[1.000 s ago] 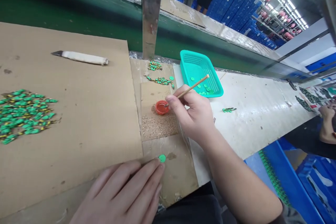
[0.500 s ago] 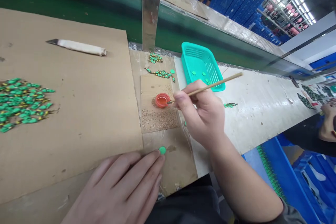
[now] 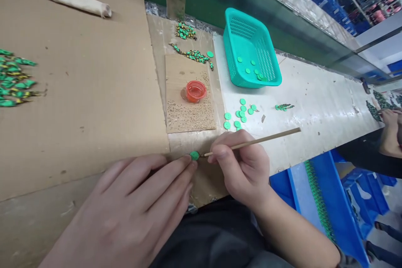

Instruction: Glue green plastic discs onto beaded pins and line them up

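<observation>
My left hand [image 3: 135, 201] rests at the front edge of the work surface, its fingertips pressed together at the rim of a small green disc [image 3: 194, 155]. Between the thumb and fingers of my right hand [image 3: 243, 163] is a thin wooden stick [image 3: 266, 138], slanting down to the left. The stick's tip is at the right side of the disc; whether they touch is too small to tell. A red cup [image 3: 196, 91] with liquid in it stands above the disc on a speckled cardboard piece [image 3: 191, 121].
Loose green discs [image 3: 243, 109] lie right of the cup, below a teal basket [image 3: 230, 58]. Green and yellow pieces [image 3: 14, 77] are heaped at left. A cloth-wrapped blade [image 3: 69, 0] lies on cardboard [image 3: 103, 75]. At far right is another person's hand [image 3: 391, 119].
My right hand has moved down from the red cup, bringing the stick's tip to the green disc. My left hand stays at the disc. The view has shifted, showing more loose discs.
</observation>
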`<action>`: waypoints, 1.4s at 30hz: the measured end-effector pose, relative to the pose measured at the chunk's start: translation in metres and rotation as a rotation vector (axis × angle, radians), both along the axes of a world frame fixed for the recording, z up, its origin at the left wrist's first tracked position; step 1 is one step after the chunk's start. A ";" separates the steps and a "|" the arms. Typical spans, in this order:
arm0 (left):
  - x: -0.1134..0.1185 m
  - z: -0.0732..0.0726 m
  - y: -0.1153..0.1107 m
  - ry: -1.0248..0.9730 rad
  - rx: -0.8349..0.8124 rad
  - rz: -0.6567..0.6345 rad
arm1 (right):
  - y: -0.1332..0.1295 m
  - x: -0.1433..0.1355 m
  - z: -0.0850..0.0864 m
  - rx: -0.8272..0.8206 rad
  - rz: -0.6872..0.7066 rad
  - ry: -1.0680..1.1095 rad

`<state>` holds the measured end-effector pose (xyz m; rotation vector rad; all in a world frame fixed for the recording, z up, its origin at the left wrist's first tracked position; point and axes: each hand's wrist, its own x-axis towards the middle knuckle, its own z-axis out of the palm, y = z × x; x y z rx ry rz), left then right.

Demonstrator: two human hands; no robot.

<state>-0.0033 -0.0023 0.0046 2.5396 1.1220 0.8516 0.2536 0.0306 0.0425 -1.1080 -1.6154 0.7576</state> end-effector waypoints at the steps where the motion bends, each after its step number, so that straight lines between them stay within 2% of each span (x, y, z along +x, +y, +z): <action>1: 0.000 0.001 0.000 0.003 0.004 -0.001 | 0.001 0.000 0.000 -0.003 0.008 -0.009; 18: 0.006 0.011 0.001 0.049 0.031 -0.006 | 0.003 0.000 0.002 -0.004 0.010 -0.073; 28: -0.002 0.002 -0.001 0.013 -0.033 -0.012 | 0.000 0.000 0.001 -0.011 -0.011 -0.053; 34: -0.002 0.002 -0.002 -0.011 -0.053 0.000 | 0.001 0.000 0.001 0.003 0.007 -0.080; 38: 0.000 0.004 -0.001 0.019 -0.017 -0.009 | 0.001 0.001 0.000 -0.009 -0.015 -0.027; 42: 0.002 0.005 0.001 0.019 0.005 -0.005 | 0.002 -0.002 0.004 0.024 -0.096 0.088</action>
